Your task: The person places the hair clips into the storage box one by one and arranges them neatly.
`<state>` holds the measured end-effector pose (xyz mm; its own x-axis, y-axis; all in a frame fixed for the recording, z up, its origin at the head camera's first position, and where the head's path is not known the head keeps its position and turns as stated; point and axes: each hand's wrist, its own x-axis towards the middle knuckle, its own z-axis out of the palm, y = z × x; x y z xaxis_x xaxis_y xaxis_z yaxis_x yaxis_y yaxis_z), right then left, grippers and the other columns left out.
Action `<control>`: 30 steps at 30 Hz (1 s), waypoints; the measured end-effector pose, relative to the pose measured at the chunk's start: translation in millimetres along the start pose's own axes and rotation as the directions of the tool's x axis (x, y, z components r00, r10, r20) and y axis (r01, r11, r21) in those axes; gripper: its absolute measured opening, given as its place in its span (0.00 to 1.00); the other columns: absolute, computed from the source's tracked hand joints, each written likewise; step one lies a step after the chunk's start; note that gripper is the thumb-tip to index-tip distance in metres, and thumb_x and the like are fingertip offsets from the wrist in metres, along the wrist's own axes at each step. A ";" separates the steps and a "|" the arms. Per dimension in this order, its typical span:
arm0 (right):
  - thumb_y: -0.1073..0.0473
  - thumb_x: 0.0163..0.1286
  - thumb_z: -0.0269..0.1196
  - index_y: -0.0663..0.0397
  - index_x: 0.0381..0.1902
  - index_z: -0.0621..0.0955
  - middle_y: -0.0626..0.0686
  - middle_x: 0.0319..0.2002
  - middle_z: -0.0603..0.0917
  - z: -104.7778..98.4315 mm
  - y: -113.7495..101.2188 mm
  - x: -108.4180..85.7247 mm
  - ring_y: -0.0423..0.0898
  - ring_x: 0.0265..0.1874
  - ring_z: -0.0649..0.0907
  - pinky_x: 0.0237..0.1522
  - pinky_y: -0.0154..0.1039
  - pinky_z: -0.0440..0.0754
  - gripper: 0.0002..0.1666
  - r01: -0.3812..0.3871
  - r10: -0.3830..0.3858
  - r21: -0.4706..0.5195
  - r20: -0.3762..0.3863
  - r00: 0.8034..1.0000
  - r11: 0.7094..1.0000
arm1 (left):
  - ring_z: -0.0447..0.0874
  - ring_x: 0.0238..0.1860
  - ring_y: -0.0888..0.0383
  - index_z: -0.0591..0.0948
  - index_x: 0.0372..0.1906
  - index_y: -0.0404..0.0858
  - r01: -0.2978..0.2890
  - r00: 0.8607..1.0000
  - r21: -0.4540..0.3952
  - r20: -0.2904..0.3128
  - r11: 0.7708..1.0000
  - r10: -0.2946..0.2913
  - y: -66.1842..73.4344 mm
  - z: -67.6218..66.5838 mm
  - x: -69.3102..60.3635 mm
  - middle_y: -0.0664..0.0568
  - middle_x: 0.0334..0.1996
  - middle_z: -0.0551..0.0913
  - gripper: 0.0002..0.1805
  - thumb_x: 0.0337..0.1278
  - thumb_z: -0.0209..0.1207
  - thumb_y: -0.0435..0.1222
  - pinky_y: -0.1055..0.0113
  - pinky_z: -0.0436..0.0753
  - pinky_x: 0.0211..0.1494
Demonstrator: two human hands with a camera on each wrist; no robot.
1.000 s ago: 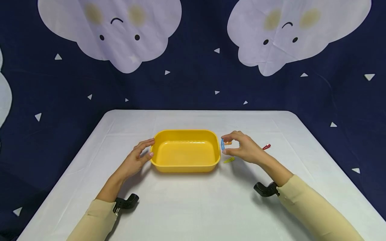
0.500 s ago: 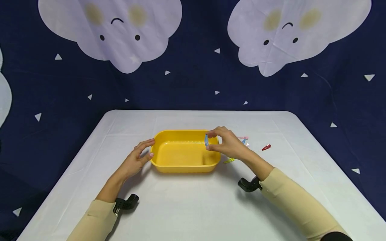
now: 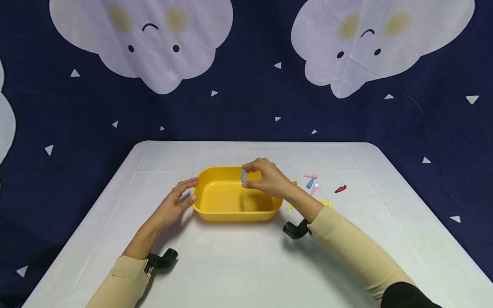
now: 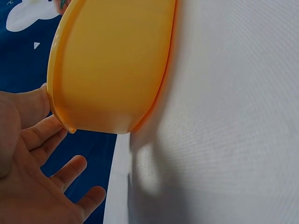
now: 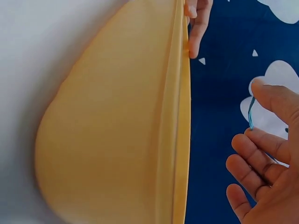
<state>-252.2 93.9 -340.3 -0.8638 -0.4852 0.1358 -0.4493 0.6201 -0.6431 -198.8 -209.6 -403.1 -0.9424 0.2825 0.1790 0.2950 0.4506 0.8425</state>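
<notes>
My right hand (image 3: 267, 177) pinches a blue snap hair clip (image 3: 243, 175) between thumb and finger, above the yellow tub (image 3: 236, 217). The clip (image 5: 251, 113) stands edge-on between the fingertips in the right wrist view, while the other fingers are loosely bent. At the tub's left end, my left hand (image 3: 173, 205) touches the rim with thumb and fingers. In the left wrist view, the left hand (image 4: 37, 163) has its thumb and a finger against the tub's rim (image 4: 55, 79), with other fingers spread apart.
Right of the tub lie several hair clips: a pink clip (image 3: 310, 176), a blue clip (image 3: 310, 183), a red clip (image 3: 340, 188) and yellow clips (image 3: 326, 202). The right arm partly hides some. A white cloth covers the table (image 3: 231, 265); a dark blue cloud-patterned cloth (image 3: 246, 107) hangs behind.
My right hand has carried the blue hair clip leftward from beside the tub to above its inside. Clips it had hidden now show on the table. The left hand has stayed at the rim.
</notes>
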 end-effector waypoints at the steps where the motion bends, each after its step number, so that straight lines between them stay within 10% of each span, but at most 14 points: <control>1: 0.47 0.57 0.68 0.45 0.56 0.78 0.48 0.48 0.79 2.1 -1.6 2.0 0.47 0.53 0.74 0.64 0.49 0.65 0.29 -0.002 0.002 0.004 0.005 1.000 1.000 | 0.48 0.74 0.41 0.67 0.65 0.32 0.000 1.000 0.000 0.001 1.000 0.000 -0.1 0.1 0.1 0.41 0.70 0.60 0.25 0.65 0.53 0.34 0.37 0.46 0.73; 30: 0.45 0.57 0.68 0.49 0.58 0.78 0.49 0.49 0.81 62.2 -27.5 49.6 0.47 0.49 0.74 0.54 0.41 0.73 0.31 0.022 -0.018 -0.078 0.061 0.998 0.997 | 0.50 0.73 0.39 0.67 0.65 0.34 -0.016 1.000 0.014 -0.001 1.000 0.016 -1.9 0.0 0.4 0.41 0.70 0.60 0.24 0.67 0.52 0.35 0.32 0.50 0.68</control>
<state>-268.5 14.4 -362.7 -0.8402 -0.5329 0.1005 -0.4848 0.6551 -0.5794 -199.8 -210.4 -404.6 -0.9376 0.2892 0.1930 0.3125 0.4574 0.8325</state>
